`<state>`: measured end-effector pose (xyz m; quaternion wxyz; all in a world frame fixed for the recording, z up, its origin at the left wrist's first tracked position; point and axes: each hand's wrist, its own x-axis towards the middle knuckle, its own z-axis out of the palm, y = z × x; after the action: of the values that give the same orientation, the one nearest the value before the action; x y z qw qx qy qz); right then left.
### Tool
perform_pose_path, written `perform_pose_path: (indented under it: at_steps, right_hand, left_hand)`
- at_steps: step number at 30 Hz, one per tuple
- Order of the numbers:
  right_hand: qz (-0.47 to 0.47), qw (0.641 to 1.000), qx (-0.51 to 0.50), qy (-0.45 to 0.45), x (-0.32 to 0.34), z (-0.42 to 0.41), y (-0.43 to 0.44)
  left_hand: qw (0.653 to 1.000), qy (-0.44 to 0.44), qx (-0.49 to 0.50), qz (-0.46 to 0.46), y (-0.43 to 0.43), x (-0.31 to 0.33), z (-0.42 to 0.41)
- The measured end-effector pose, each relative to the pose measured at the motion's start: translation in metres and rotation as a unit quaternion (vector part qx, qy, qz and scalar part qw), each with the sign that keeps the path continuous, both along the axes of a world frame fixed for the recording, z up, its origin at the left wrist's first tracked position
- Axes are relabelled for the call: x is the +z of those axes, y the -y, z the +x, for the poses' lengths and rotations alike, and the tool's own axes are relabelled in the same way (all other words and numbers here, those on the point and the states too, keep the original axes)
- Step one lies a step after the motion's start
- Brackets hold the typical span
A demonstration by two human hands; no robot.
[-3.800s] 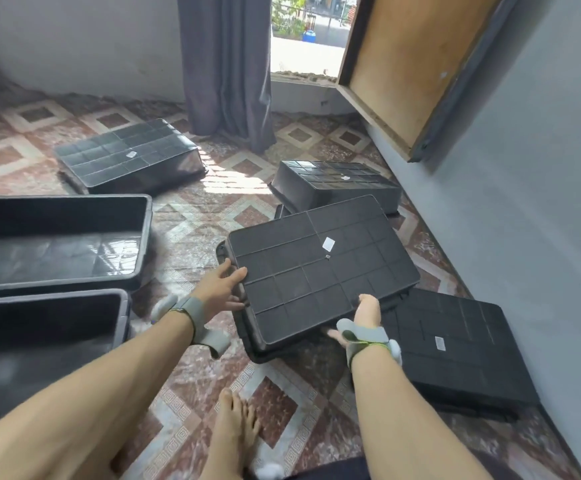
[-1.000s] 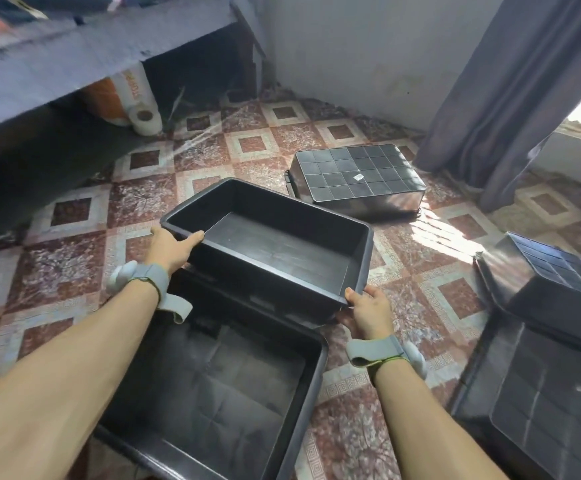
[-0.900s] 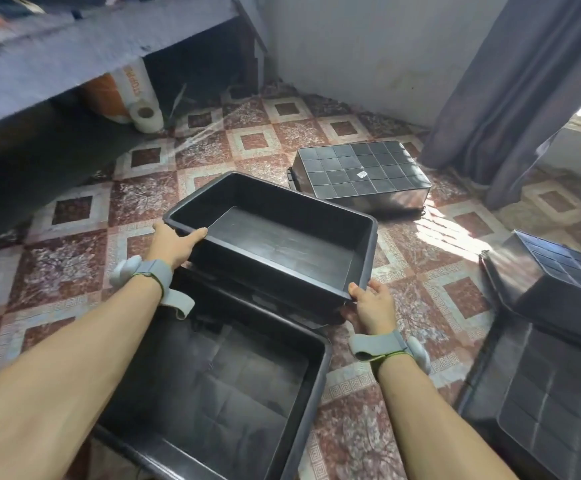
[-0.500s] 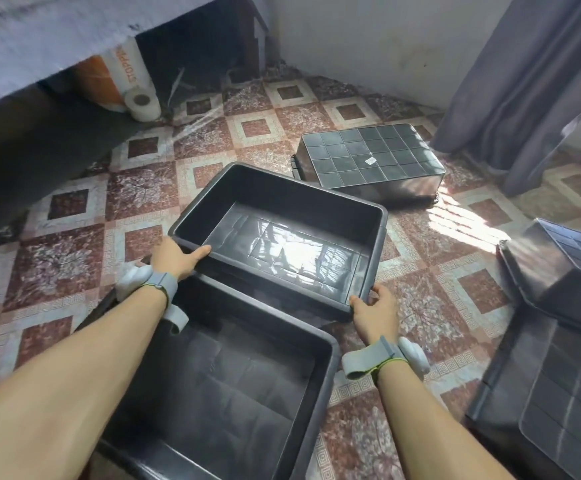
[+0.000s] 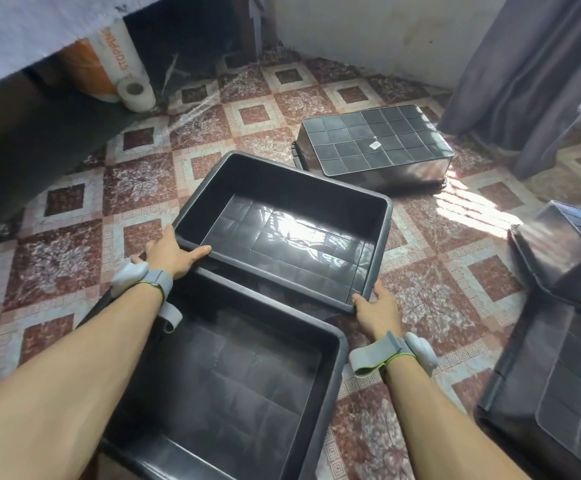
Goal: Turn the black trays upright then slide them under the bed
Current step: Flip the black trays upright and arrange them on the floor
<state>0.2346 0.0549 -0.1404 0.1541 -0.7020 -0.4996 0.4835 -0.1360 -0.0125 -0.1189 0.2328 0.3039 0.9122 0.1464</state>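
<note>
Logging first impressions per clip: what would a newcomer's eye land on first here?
Probably the upright tray at centre, its glossy floor catching sunlight, with the left hand and right hand on its near rim. Next, the overturned tray behind it, gridded bottom up, against the patterned tile floor.

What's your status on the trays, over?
Left hand and right hand gripping upright tray. Not yet under bed. Paper roll there.

Bare forearms, no sleeves. Grey strap with white pod on each wrist: left wristband (image 5: 150, 284), right wristband (image 5: 394, 355), latter with thin green cord.
</note>
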Motion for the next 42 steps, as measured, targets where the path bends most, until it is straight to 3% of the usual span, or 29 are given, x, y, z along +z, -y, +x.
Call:
perform_pose_path:
  at_steps: [7, 11, 19, 27, 33, 38, 42]
  right_hand:
    - [-0.009, 0.999, -0.016, -0.044, -0.074, 0.017, -0.013]
    - [0.002, 0.999, -0.015, -0.049, -0.038, 0.009, 0.0]
    - [0.011, 0.998, 0.049, 0.028, 0.028, 0.007, 0.02]
    - [0.049, 0.996, 0.054, 0.053, 0.076, 0.07, 0.043]
    - [0.061, 0.992, 0.002, 0.113, 0.082, 0.171, 0.059]
    - [0.073, 0.962, -0.035, 0.259, 0.065, 0.248, 0.075]
    - [0.016, 0.938, 0.03, 0.345, 0.044, 0.291, 0.094]
  left_hand:
    - [0.999, -0.028, -0.005, -0.021, 0.006, 0.011, 0.015]
    - [1.0, -0.02, -0.002, -0.017, 0.004, 0.011, 0.014]
    - [0.999, -0.019, 0.032, 0.026, -0.003, 0.013, 0.038]
    - [0.987, 0.011, -0.131, 0.096, -0.028, 0.053, 0.184]
    - [0.949, 0.049, -0.287, 0.123, -0.026, 0.066, 0.323]
    - [0.903, 0.117, -0.405, 0.086, -0.016, 0.057, 0.414]
    - [0.875, 0.164, -0.455, 0.028, -0.007, 0.037, 0.466]
